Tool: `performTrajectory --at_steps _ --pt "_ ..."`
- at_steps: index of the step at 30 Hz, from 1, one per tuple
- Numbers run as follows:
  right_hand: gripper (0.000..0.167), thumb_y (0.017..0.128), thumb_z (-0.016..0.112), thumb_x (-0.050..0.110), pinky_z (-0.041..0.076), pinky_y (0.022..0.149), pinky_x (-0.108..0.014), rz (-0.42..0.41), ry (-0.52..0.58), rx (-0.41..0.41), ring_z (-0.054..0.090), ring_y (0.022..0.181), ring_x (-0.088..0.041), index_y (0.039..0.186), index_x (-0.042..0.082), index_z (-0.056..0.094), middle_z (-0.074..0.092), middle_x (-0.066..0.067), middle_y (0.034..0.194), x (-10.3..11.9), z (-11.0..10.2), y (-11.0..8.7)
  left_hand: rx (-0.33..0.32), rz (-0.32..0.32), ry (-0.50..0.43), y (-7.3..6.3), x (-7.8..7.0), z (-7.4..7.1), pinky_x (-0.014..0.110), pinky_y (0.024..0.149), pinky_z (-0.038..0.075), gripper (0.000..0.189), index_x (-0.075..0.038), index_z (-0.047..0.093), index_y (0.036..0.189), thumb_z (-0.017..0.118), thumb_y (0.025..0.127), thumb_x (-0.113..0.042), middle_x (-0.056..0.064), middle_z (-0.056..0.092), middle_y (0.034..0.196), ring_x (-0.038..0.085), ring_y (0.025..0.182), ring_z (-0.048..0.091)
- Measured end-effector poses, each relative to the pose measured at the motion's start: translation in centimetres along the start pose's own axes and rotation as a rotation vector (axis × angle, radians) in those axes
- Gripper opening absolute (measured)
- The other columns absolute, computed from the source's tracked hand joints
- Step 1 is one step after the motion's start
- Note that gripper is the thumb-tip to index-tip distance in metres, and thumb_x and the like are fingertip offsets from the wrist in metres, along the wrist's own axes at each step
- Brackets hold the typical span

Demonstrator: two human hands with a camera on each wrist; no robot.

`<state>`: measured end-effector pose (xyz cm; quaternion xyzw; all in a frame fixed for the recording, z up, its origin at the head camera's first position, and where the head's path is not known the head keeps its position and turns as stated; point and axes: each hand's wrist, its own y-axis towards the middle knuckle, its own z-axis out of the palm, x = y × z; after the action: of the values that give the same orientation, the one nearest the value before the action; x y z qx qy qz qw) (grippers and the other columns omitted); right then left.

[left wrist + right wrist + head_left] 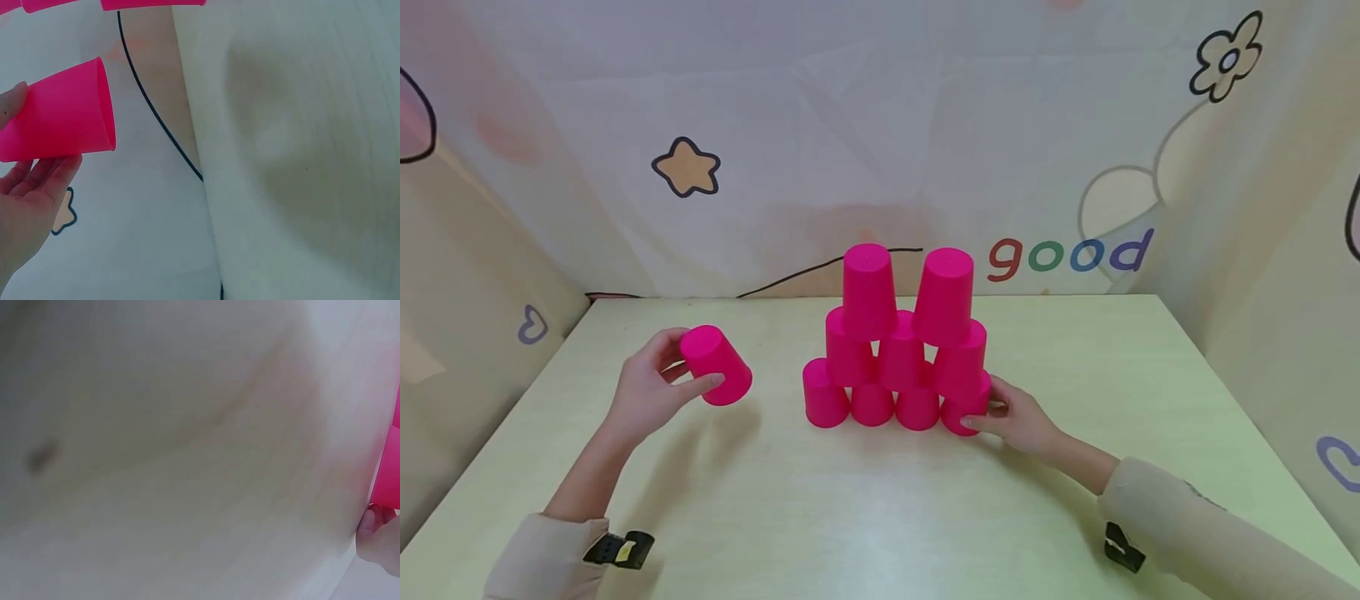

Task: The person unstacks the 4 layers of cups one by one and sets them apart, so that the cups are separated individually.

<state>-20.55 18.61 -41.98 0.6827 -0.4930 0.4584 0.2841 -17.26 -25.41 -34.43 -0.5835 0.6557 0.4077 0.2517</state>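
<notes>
Bright pink plastic cups stand upside down in a stepped stack: several in the bottom row, three in the middle row [848, 354], two on top [868, 292]. My left hand [655, 387] holds another pink cup [718, 371] in the air left of the stack, thumb on one side and fingers on the other. This cup is tilted, its mouth pointing down and right; the left wrist view shows its rim beyond the fingers [47, 178]. My right hand [1018, 421] grips the bottom row's rightmost cup [958, 414], thumb at its front and fingers at its far side.
The pale table [850, 525] reaches back to a cloth backdrop [760, 167] with a star, a flower and the word "good". Cloth also rises along both table sides. A gap separates the two top cups.
</notes>
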Motion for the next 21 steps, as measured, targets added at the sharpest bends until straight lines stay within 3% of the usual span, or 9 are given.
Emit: performTrajectory --at_steps 5,12,21 --pt "0.067 0.076 0.074 0.019 0.051 0.077 -0.037 0.003 -0.004 0.003 0.051 0.106 -0.032 0.133 0.010 0.040 0.050 -0.014 0.123 0.1 0.0 0.0 0.024 -0.043 0.022 0.2 1.1 -0.1 0.013 0.076 0.046 0.058 -0.002 0.042 0.125 0.072 0.078 -0.017 0.014 0.052 0.116 0.027 0.103 0.051" --pt "0.067 0.076 0.074 0.020 0.051 0.077 -0.037 0.002 -0.015 0.003 0.051 0.107 -0.032 0.133 0.009 0.040 0.050 -0.014 0.123 0.2 0.0 0.0 0.078 -0.097 0.078 0.5 3.4 -0.8 0.042 0.085 0.048 0.061 0.001 0.040 0.126 0.073 0.078 -0.018 0.019 0.049 0.118 0.035 0.106 0.050" --pt "0.066 0.076 0.074 0.021 0.051 0.077 -0.036 0.004 -0.024 0.008 0.051 0.106 -0.032 0.132 0.009 0.041 0.051 -0.014 0.121 0.1 -0.1 0.1 0.115 -0.141 0.104 0.5 5.0 -1.3 0.041 0.085 0.048 0.063 0.005 0.039 0.124 0.074 0.076 -0.016 0.023 0.049 0.117 0.040 0.107 0.051"
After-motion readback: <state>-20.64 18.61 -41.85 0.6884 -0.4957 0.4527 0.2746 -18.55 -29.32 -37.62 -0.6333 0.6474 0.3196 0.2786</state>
